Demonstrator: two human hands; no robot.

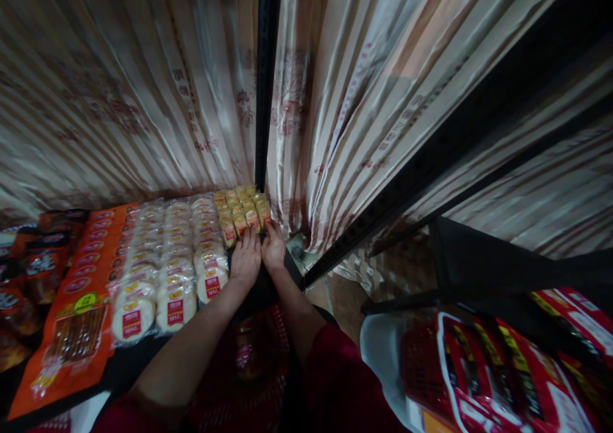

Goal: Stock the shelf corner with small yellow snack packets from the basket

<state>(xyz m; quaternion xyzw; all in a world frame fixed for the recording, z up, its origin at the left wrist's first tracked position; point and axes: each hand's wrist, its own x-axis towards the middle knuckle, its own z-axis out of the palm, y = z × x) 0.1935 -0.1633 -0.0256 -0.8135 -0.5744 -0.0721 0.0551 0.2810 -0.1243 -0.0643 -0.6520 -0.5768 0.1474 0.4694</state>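
Note:
Small yellow snack packets (238, 205) with red labels stand in close rows at the corner of a black shelf. My left hand (247, 255) reaches to their front row, fingers stretched forward and touching the packets. Right beside it, my right hand (273, 246) has its fingers extended against the front right packets; its fingertips are partly hidden. Left of the yellow packets lie overlapping rows of round white rice crackers (176, 302) in clear wrap with red labels.
A long orange snack pack (79, 331) and dark orange bags (43, 264) lie further left. A black upright post (268, 82) and pleated curtain (129, 88) rise behind. Below are a red basket (282, 337) and, to the right, red packages (507, 369) beside a pale tub (383, 350).

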